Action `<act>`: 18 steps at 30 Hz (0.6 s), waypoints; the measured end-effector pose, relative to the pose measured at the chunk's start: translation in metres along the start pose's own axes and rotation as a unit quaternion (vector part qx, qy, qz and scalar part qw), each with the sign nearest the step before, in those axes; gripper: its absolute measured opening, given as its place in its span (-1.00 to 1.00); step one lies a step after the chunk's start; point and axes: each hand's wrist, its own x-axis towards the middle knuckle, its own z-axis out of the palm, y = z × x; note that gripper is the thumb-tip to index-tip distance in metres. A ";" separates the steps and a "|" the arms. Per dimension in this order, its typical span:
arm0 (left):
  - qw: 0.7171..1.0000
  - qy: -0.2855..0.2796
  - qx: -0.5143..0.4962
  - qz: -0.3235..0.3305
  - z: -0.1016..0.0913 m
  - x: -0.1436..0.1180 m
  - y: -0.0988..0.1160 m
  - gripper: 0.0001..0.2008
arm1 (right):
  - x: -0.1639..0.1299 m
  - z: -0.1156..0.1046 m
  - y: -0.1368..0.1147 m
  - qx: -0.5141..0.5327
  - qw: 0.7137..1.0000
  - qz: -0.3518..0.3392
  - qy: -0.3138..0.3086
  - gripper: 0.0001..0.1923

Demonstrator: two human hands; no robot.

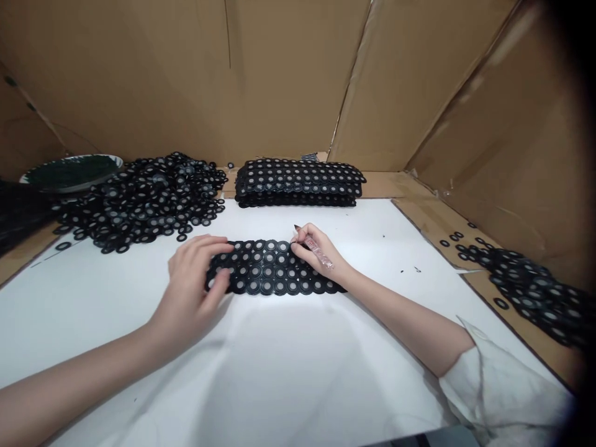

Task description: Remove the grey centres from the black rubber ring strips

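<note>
Left hand (193, 279) presses flat, fingers spread, on the strip (274, 268) mid-worktop; right hand (316, 249) pinches a tool (313, 243) (a slip could tear rings loose).

White table (288, 372) — brown cardboard walls (162, 74) around.

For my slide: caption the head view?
Left hand and right hand, holding a tool, rest on a black ring sheet.

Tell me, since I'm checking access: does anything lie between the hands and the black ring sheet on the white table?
Nothing visible does. Left hand rests on the ring sheet at its left end; right hand, holding a thin tool, touches its right end.
</note>
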 end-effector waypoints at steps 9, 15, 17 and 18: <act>0.982 -0.185 0.009 0.040 0.062 0.062 0.013 -0.70 | 0.006 0.019 0.001 -0.058 0.993 0.039 0.093 -0.79; 0.979 -0.191 -0.064 0.020 0.063 0.064 0.005 -0.78 | 0.006 0.019 -0.001 -0.058 0.994 0.046 0.083 -0.80; 0.979 -0.187 -0.081 0.013 0.064 0.062 0.004 -0.79 | 0.006 0.020 -0.001 -0.067 0.992 0.045 0.094 -0.79; 0.979 -0.185 -0.086 0.009 0.065 0.061 0.003 -0.79 | 0.006 0.020 -0.001 -0.071 0.991 0.047 0.100 -0.80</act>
